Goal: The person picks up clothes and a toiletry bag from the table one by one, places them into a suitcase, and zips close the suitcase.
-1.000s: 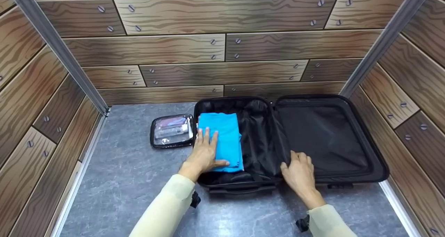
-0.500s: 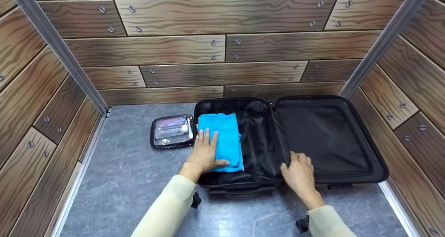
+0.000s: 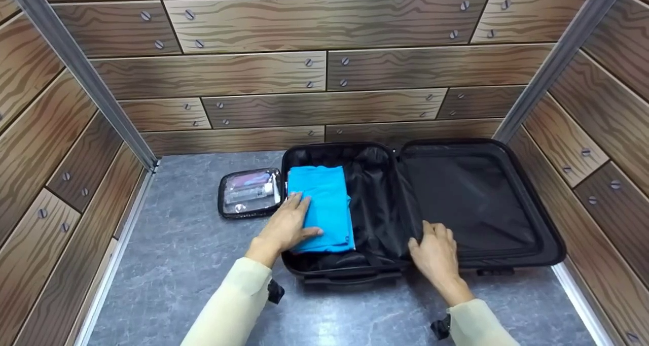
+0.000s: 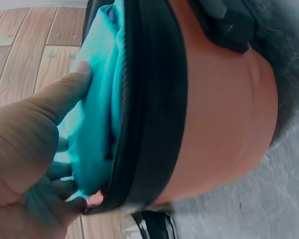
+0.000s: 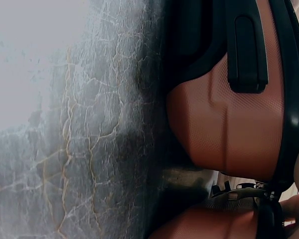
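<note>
A black-lined suitcase (image 3: 350,274) lies spread open on the grey floor; the wrist views show its orange-brown shell (image 5: 249,124). In its left half sits a folded blue cloth (image 3: 327,204), likely a garment. My left hand (image 3: 282,228) rests on the cloth's near left side, fingers extended and thumb spread. Seen from the left wrist, the thumb lies over the blue fabric (image 4: 97,99) beside the zip rim. My right hand (image 3: 436,249) grips the suitcase's inner edge between the halves, fingers curled; its fingertips are partly hidden.
A clear zip pouch (image 3: 252,202) with black edging lies against the suitcase's left side, with small toiletry-like items inside. The open lid half (image 3: 476,209) spreads to the right. Wood-patterned walls (image 3: 324,26) stand behind and on both sides.
My left hand has slid slightly left and toward me on the blue cloth, its fingers now nearer the cloth's left edge. The right hand has stayed in place.
</note>
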Demonstrator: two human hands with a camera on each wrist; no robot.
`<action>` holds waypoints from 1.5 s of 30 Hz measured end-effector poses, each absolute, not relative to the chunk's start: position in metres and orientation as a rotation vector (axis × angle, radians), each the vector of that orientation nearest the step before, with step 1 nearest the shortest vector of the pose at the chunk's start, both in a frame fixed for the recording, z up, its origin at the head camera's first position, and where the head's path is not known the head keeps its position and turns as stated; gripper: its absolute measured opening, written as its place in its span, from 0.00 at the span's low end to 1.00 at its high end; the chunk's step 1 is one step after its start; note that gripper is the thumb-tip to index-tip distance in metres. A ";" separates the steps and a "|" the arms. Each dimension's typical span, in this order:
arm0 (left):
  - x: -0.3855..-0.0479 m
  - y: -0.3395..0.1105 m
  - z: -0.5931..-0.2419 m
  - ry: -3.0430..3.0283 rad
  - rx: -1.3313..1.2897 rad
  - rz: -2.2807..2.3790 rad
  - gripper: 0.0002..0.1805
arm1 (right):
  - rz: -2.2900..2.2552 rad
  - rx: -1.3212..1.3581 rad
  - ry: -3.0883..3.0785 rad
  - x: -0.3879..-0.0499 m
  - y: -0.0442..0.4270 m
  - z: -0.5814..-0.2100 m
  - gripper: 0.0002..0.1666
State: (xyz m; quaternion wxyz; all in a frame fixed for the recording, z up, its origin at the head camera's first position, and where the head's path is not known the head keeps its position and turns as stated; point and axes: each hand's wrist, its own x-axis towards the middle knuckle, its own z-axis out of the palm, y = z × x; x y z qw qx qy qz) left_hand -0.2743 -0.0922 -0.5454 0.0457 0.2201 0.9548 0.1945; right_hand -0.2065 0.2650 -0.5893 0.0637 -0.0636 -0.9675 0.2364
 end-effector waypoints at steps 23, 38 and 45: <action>-0.283 -0.176 -0.569 3.329 0.321 1.054 0.15 | 0.706 -0.190 -2.915 -0.204 0.266 -0.590 0.39; -0.284 -0.223 -0.604 3.160 0.108 0.745 0.25 | 0.704 -0.181 -2.917 -0.206 0.265 -0.589 0.38; -0.283 -0.223 -0.608 3.087 0.217 0.530 0.30 | 0.701 -0.181 -2.908 -0.206 0.265 -0.589 0.38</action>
